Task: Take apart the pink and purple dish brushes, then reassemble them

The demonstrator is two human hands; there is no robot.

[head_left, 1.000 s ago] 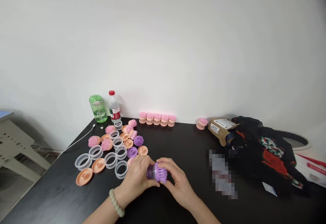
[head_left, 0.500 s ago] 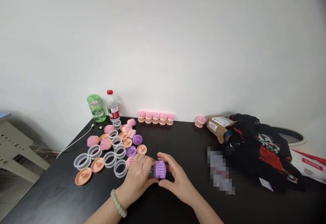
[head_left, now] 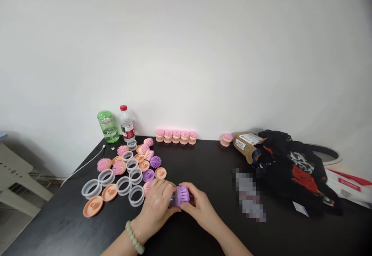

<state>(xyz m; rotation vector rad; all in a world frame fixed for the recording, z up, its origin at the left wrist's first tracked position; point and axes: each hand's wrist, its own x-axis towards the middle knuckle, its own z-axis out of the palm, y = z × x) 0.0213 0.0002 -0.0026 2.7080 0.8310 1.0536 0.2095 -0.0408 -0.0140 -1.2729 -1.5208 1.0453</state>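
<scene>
A purple scalp massage brush (head_left: pixel 183 195) lies on its side between my hands, its bristles facing right. My left hand (head_left: pixel 158 199), with a beaded bracelet on the wrist, wraps round its clear middle and hides the base. The thumb and fingers of my right hand (head_left: pixel 199 205) close on the purple bristle head. Left of my hands are several clear rings (head_left: pixel 136 196), orange discs (head_left: pixel 93 206), a purple disc (head_left: pixel 148 175), pink bristle heads (head_left: pixel 119 167) and a purple bristle head (head_left: pixel 155 161). One pink bristle head (head_left: pixel 147 187) is partly behind my left hand.
Pink brushes (head_left: pixel 176 136) stand in a row by the wall, with a single brush (head_left: pixel 226 139) farther right. A green bottle (head_left: pixel 108 127) and a water bottle (head_left: pixel 127 124) stand at back left. A cardboard box (head_left: pixel 247 147) and black patterned cloth (head_left: pixel 299 170) lie at right.
My right hand has closed in on the bristle head, its fingers now against it. My left hand keeps its hold on the brush. The view has shifted slightly.
</scene>
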